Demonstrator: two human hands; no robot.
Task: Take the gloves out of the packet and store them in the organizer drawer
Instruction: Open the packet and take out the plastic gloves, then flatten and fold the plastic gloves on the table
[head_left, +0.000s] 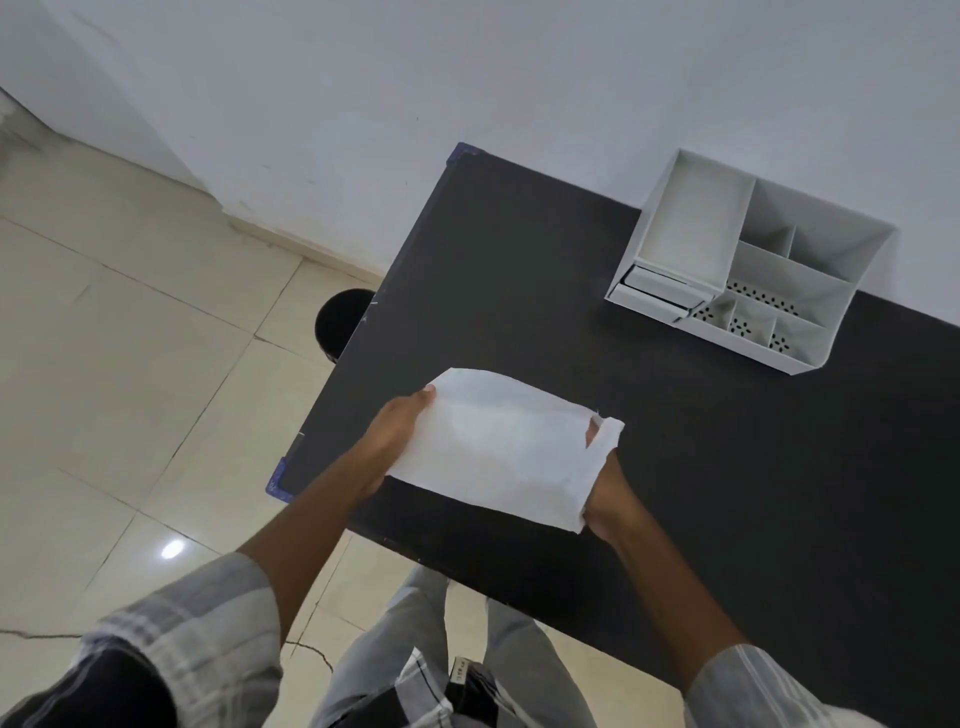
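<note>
A flat white packet (498, 447) is held just above the dark table (519, 291) near its front left corner. My left hand (389, 441) grips the packet's left end, thumb on top. My right hand (610, 493) holds the right end, where the packet's torn edge folds over my fingers; a fingertip shows through the opening. No gloves are visible; whatever is inside the packet is hidden. The white organizer (753, 260) stands at the back of the table against the wall, with its small drawer (654, 296) pulled out a little at the front left.
The organizer has several open compartments, some with perforated bottoms. A black round stool (340, 325) stands on the tiled floor just left of the table's edge. The white wall runs behind the table.
</note>
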